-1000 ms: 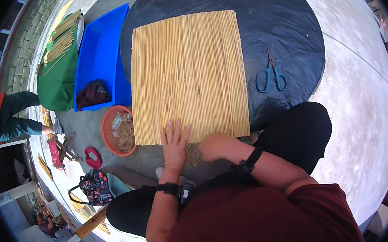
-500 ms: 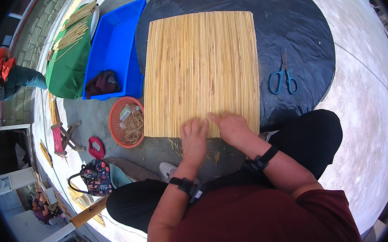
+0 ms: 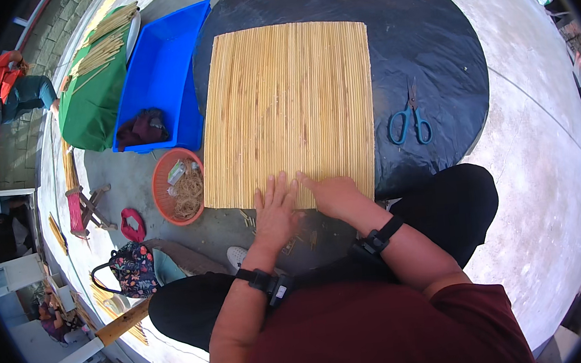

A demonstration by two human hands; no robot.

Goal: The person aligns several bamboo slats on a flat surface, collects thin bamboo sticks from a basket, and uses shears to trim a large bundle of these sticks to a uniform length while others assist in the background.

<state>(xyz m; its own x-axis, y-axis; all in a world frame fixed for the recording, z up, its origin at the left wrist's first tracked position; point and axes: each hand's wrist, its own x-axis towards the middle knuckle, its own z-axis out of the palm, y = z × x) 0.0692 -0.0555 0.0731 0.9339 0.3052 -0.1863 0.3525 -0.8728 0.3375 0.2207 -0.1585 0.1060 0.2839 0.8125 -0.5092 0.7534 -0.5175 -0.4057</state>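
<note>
In front of me lies a nearly square mat of yellow straw-like stalks [image 3: 287, 106], its stalks running away from me. My left hand [image 3: 278, 214] rests at its near edge, fingers spread flat on the stalks and the palm hanging past the edge. Close to its right, my right hand [image 3: 334, 195] touches the mat with its index finger stretched out toward the left fingertips. The other right fingers are curled and partly hidden; nothing shows in either hand. Scissors with teal handles [image 3: 409, 119] lie to the right of the mat, blades pointing away.
The mat lies on a round table under black plastic [image 3: 430, 45]. At left stand a blue tub [image 3: 156, 69] with dark cloth and an orange basket [image 3: 159, 186] of fibres. Stalk bundles lie on green cloth [image 3: 94, 109]. Beyond is a person in red [image 3: 2, 82].
My left fingers have spread wider and sit slightly apart from the right hand. The whole view has shifted a little. At far left, the person in red has changed posture.
</note>
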